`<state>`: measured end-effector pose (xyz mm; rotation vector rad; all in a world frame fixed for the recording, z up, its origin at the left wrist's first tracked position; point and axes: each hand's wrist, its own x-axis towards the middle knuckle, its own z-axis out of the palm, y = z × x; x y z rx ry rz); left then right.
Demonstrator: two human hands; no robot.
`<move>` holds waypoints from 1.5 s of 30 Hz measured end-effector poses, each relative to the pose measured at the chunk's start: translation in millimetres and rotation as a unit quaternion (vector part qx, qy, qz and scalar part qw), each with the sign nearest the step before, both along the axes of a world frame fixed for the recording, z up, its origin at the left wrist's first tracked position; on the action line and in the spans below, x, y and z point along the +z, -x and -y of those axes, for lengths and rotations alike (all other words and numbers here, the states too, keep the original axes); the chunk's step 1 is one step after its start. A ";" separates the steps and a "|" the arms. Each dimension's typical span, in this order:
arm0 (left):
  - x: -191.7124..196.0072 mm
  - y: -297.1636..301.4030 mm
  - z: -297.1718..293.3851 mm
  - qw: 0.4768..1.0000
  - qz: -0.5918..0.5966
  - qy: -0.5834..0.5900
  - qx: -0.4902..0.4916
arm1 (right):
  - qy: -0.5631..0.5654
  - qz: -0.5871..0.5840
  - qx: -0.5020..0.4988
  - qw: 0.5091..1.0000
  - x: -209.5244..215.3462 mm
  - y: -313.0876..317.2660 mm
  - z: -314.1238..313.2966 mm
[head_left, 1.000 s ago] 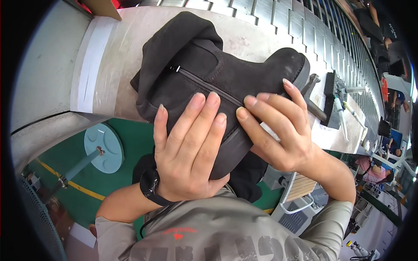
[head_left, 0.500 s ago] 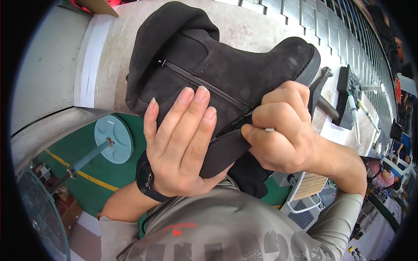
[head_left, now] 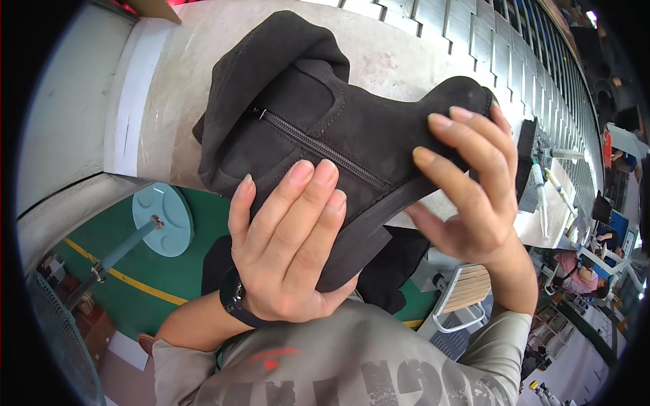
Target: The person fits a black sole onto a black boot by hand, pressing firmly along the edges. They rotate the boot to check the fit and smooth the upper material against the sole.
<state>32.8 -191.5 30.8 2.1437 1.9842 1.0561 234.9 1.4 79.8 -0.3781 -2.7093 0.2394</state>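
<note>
A black ankle boot [head_left: 386, 122] in suede-like material lies on its side across both hands, shaft to the far left and toe to the far right. A zipper [head_left: 325, 149] runs along its facing side, and the dark sole [head_left: 372, 227] faces me. My left hand [head_left: 288, 250] is closed round the heel end, fingers flat on the upper and thumb under the sole. My right hand [head_left: 481, 196] grips the front part, fingertips on the upper by the toe; its thumb passes under the sole edge, partly hidden.
Beneath the boot is a pale worktable [head_left: 393, 40], bordered by metal slats [head_left: 467, 27] on the far side. To the right, a black block [head_left: 531, 162] stands beside thin syringe-like tools [head_left: 540, 193]. Below are a round blue-grey disc on a pole [head_left: 166, 223], a fan [head_left: 64, 338] and a wood-slatted chair [head_left: 467, 287].
My right hand has gone from a closed fist at the sole edge to a spread grip near the toe. The boot has shifted slightly toward me; my left hand keeps its hold.
</note>
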 end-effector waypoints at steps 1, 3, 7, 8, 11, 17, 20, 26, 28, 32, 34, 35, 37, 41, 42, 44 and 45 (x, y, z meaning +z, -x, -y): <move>0.2 -0.4 0.0 1.000 -0.009 0.003 -0.002 | -0.003 -0.021 -0.011 1.000 -1.8 -1.2 -1.3; 8.2 2.2 0.4 1.000 0.003 0.019 -0.016 | -0.010 -0.040 -0.022 0.999 -6.6 -5.6 -2.2; 36.1 35.9 -31.3 0.993 0.031 0.046 -0.107 | -0.031 -0.056 0.010 0.998 -13.2 -9.0 -0.1; 40.6 45.5 -49.3 0.988 0.026 0.038 -0.148 | -0.030 -0.066 0.014 0.997 -14.8 -7.3 1.1; 67.0 53.0 -99.5 0.971 -0.054 0.086 -0.217 | -0.013 -0.064 -0.002 0.998 -15.7 -5.8 5.1; 67.8 49.2 -140.6 0.918 -0.105 0.252 -0.289 | 0.008 -0.100 -0.012 0.995 -20.5 -4.6 9.4; 61.1 46.3 -134.7 0.933 -0.116 0.187 -0.285 | -0.003 -0.115 -0.003 0.993 -25.3 -8.3 10.2; 67.8 36.9 -119.7 0.941 -0.123 0.185 -0.256 | 0.028 -0.173 -0.108 0.979 -35.0 -19.8 30.3; 65.5 32.4 -118.1 0.942 -0.123 0.178 -0.257 | 0.033 -0.237 -0.205 0.949 -49.0 -35.0 44.9; 75.7 16.8 -114.1 0.941 -0.157 0.184 -0.236 | 0.571 -0.280 -0.235 0.735 -46.2 -47.6 81.5; 75.7 10.4 -108.9 0.944 -0.158 0.173 -0.231 | 0.575 -0.268 -0.229 0.738 -50.8 -32.1 83.7; 74.6 7.7 -107.5 0.951 -0.152 0.161 -0.216 | 0.568 -0.270 -0.241 0.739 -49.8 -27.6 84.1; 72.5 4.4 -106.6 0.949 -0.166 0.151 -0.220 | 0.561 -0.279 -0.254 0.737 -52.7 -24.2 86.3; 76.1 -6.4 -104.9 0.945 -0.196 0.162 -0.205 | 0.537 -0.290 -0.263 0.747 -61.7 -25.0 90.8; 77.3 -8.4 -104.5 0.945 -0.197 0.164 -0.206 | 0.531 -0.294 -0.267 0.748 -63.1 -25.4 92.0; 78.8 -12.2 -104.2 0.942 -0.208 0.174 -0.199 | 0.522 -0.286 -0.270 0.757 -60.7 -26.2 93.3; 78.5 -15.0 -103.4 0.941 -0.207 0.175 -0.200 | 0.511 -0.279 -0.272 0.766 -58.1 -26.5 93.4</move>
